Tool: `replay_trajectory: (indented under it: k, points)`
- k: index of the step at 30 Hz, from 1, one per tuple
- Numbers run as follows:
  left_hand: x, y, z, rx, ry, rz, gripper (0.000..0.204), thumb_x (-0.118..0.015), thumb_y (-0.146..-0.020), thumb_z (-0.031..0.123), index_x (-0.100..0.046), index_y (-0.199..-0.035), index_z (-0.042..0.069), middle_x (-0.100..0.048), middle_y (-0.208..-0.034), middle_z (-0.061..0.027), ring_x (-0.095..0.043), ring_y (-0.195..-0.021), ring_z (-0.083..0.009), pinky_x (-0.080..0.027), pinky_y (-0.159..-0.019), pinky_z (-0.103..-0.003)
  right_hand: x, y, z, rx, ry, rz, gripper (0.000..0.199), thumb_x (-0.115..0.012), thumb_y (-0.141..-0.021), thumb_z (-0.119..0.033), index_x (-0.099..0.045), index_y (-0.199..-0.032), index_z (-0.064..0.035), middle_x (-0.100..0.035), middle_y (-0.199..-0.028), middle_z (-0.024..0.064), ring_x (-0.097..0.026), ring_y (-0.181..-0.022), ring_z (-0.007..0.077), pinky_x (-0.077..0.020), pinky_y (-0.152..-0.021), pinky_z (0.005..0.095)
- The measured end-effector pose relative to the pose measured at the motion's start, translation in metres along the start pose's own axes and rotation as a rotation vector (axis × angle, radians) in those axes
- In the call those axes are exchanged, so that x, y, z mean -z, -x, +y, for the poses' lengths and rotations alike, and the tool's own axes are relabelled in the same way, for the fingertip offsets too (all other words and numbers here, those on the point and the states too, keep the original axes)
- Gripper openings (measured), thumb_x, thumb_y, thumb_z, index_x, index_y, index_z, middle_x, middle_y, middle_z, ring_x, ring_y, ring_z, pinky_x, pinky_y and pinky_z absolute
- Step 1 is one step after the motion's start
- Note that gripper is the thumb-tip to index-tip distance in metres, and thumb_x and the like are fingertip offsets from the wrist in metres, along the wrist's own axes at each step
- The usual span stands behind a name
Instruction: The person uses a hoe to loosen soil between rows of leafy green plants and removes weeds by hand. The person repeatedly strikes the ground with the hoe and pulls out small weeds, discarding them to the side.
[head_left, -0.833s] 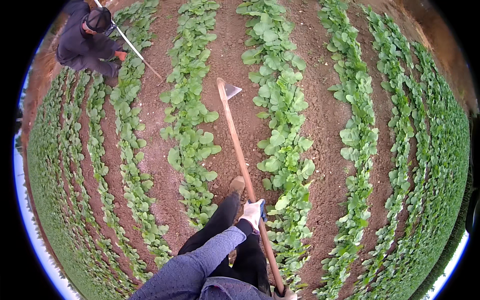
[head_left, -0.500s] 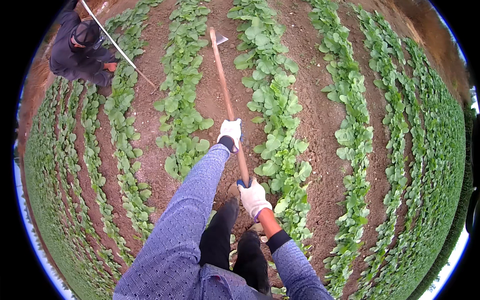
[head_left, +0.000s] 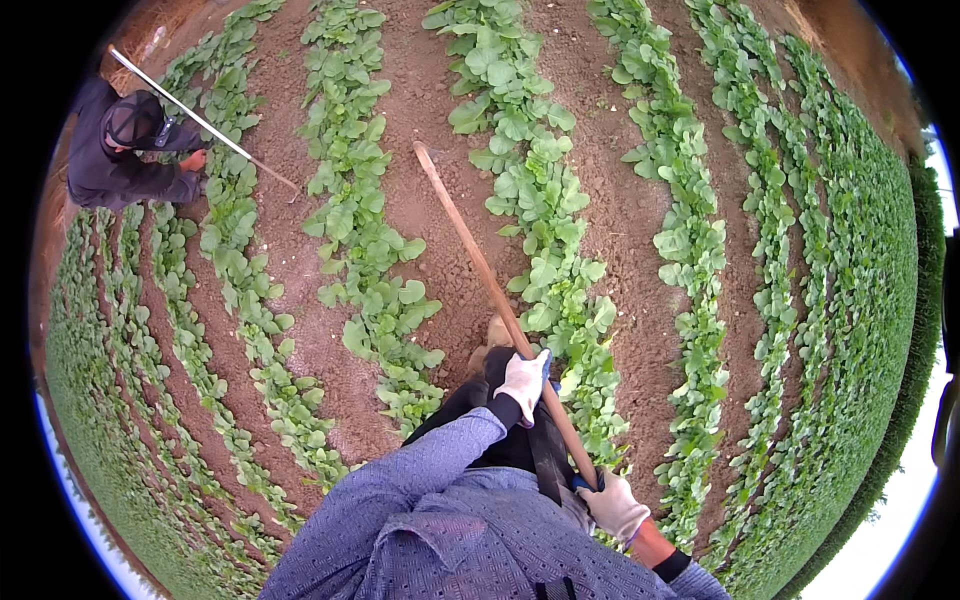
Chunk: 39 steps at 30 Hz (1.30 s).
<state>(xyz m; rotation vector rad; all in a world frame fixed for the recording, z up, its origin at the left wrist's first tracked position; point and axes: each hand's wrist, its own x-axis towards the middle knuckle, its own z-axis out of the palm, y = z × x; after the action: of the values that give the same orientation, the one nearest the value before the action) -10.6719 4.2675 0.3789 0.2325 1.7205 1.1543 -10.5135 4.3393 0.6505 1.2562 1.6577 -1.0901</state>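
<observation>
Both gloved hands wrap the wooden hoe handle [head_left: 480,270], left hand [head_left: 524,383] higher, right hand [head_left: 614,505] near the butt, its long axis running up-left along the bare soil furrow [head_left: 420,200] between leafy rows [head_left: 355,230].

A long wooden hoe handle [head_left: 480,270], pale orange-brown and straight, slants up and leftward away from both gloved grips. The left hand [head_left: 524,385] wraps it at mid-length; the right hand [head_left: 614,506] clasps its near end, lower and to the right. Beyond the left grip the bare shaft reaches out over brown soil between two rows of leafy plants; its blade cannot be made out.
</observation>
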Motion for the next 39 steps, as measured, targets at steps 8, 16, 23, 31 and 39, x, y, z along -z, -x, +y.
replay_trajectory:
  k: [8, 16, 23, 31, 39]
  points:
    - [0.08, -0.129, 0.059, -0.016, -0.585, -0.155, 0.047, -0.059, -0.084, 0.025, -0.05, -0.123, 0.001, -0.064, -0.095, -0.0196, -0.062, -0.087, -0.0339, -0.043, -0.085, -0.041, 0.071, 0.016, -0.063, -0.102, 0.081, -0.034, 0.047, -0.069, -0.081, -0.034, -0.057, -0.105, 0.0041, -0.066, -0.079, 0.0234, -0.067, -0.076, 0.0381, -0.0523, -0.072, 0.0436]
    - [0.132, -0.21, 0.057, -0.072, -0.759, -0.159, 0.034, -0.043, -0.097, 0.019, -0.057, -0.124, 0.004, -0.064, -0.076, -0.0139, -0.066, -0.071, -0.0247, -0.053, -0.063, -0.038, 0.099, -0.001, -0.071, -0.211, 0.037, -0.003, 0.051, -0.077, -0.069, -0.033, -0.062, -0.102, 0.0028, -0.068, -0.076, 0.0202, -0.069, -0.075, 0.0312, -0.0527, -0.07, 0.0383]
    - [0.133, -0.222, 0.136, 0.793, 0.889, 0.054, 0.015, -0.064, -0.09, 0.021, -0.059, -0.093, 0.007, -0.048, -0.069, -0.0043, -0.052, -0.056, -0.0229, -0.052, -0.054, -0.044, 0.154, -0.01, -0.146, -0.287, 0.013, 0.063, 0.051, -0.078, -0.07, -0.031, -0.062, -0.105, 0.0029, -0.068, -0.077, 0.0192, -0.069, -0.074, 0.0292, -0.0528, -0.069, 0.0373]
    - [0.238, -0.36, 0.219, 0.464, 0.683, 0.183, 0.018, -0.063, -0.09, 0.025, -0.058, -0.092, 0.007, -0.05, -0.067, -0.0041, -0.053, -0.055, -0.0198, -0.05, -0.052, -0.037, 0.161, -0.111, -0.255, -0.128, -0.068, 0.095, 0.051, -0.078, -0.07, -0.028, -0.061, -0.107, 0.0031, -0.068, -0.077, 0.018, -0.069, -0.073, 0.0271, -0.0529, -0.069, 0.0363]
    - [0.467, -0.572, 0.267, 0.225, -0.013, 0.465, 0.026, -0.063, -0.087, 0.03, -0.056, -0.078, 0.007, -0.055, -0.059, -0.0068, -0.053, -0.046, -0.0204, -0.042, -0.045, -0.039, 0.137, -0.299, -0.441, 0.042, -0.608, -0.369, 0.024, -0.071, -0.083, -0.019, -0.06, -0.094, -0.0002, -0.054, -0.06, -0.0007, -0.049, -0.05, 0.0078, -0.0399, -0.045, 0.0278]
